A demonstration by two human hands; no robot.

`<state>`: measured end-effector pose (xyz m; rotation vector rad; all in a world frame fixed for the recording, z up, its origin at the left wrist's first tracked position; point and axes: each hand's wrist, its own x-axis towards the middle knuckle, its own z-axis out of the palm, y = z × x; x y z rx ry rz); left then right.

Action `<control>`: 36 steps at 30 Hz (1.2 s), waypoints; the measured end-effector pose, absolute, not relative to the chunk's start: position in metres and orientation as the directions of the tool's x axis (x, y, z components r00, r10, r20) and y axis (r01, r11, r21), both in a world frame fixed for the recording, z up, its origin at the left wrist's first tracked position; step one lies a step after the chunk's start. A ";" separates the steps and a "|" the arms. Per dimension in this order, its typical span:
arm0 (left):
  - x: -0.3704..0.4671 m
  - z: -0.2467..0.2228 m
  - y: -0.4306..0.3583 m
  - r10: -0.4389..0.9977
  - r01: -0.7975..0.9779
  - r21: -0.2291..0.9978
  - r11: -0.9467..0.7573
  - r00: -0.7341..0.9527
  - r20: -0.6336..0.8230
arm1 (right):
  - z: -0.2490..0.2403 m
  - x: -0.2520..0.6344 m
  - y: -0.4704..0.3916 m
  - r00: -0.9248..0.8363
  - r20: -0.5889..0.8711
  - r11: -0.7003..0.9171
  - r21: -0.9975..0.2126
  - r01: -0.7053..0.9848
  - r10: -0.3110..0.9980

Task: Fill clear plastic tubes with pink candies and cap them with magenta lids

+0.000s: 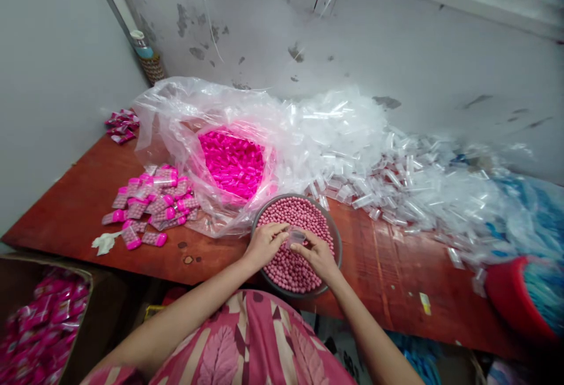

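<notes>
Over a dark round basin (338, 244) of pink beads (291, 270), my two hands meet at a small clear plastic container (296, 234). My right hand (318, 257) is closed on its right side, thumb below and fingers above. From the left, my left hand (265, 245) pinches the container's other end. Whether beads are inside it I cannot make out. Behind the basin, a clear plastic bag (176, 100) lies open around many bright pink caps (231, 161). Several filled containers with pink caps (152, 203) are heaped left of the bag.
Loose clear containers (396, 188) pile along the wall to the right. A red bucket (506, 291) with blue-green pieces stands at the right edge. A cardboard box (99, 297) of pink packets sits lower left. Small pink packets (122, 124) and a tumbler (147, 56) are farther back.
</notes>
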<state>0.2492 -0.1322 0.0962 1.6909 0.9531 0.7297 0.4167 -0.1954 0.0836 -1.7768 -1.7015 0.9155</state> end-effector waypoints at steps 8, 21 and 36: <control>0.219 0.080 -0.126 0.865 0.347 0.933 -0.092 0.492 -0.098 | 0.035 0.438 -0.180 0.008 -0.263 -0.056 -0.177 0.983 0.965; 0.241 0.064 -0.130 0.850 0.434 0.869 -0.239 0.526 -0.029 | 0.007 0.423 -0.184 -0.067 -0.130 -0.058 -0.772 0.632 0.989; 0.272 0.048 -0.111 0.769 0.198 0.980 0.013 0.624 -0.137 | 0.046 0.440 -0.186 0.062 -0.024 -0.054 -0.843 0.536 0.998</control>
